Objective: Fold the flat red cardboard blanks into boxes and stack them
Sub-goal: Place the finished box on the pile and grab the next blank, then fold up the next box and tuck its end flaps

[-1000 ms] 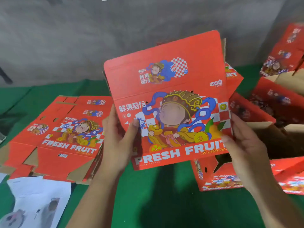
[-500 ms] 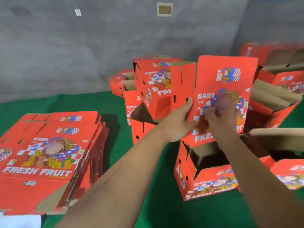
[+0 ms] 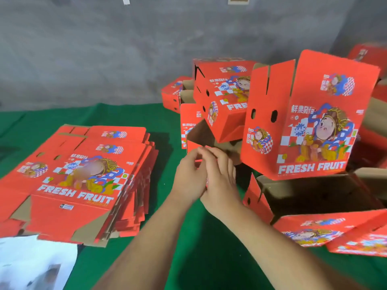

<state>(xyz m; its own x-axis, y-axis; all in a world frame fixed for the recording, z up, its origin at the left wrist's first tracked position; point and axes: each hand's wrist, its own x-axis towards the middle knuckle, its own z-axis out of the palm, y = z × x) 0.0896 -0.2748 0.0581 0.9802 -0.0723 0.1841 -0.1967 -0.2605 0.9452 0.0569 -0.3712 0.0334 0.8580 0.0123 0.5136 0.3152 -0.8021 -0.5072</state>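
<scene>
A thick stack of flat red cardboard blanks (image 3: 83,176) lies on the left of the green cloth. A folded red box (image 3: 303,122) stands upright on the rim of an open box (image 3: 314,195) at the right, and neither hand touches it. Behind them, more folded boxes (image 3: 219,95) are piled at slanting angles. My left hand (image 3: 188,176) and my right hand (image 3: 222,181) meet in the middle, left of that box. Their fingers are relaxed and touch each other, holding nothing that I can make out.
The green cloth (image 3: 188,258) covers the work surface. A white sheet of paper (image 3: 31,264) lies at the lower left, partly under the blanks. More red boxes (image 3: 345,237) crowd the right edge. A grey wall (image 3: 104,49) closes off the back.
Both hands have let go of the folded box, which now stands on the open box at the right. The hands have drawn back toward me and come together.
</scene>
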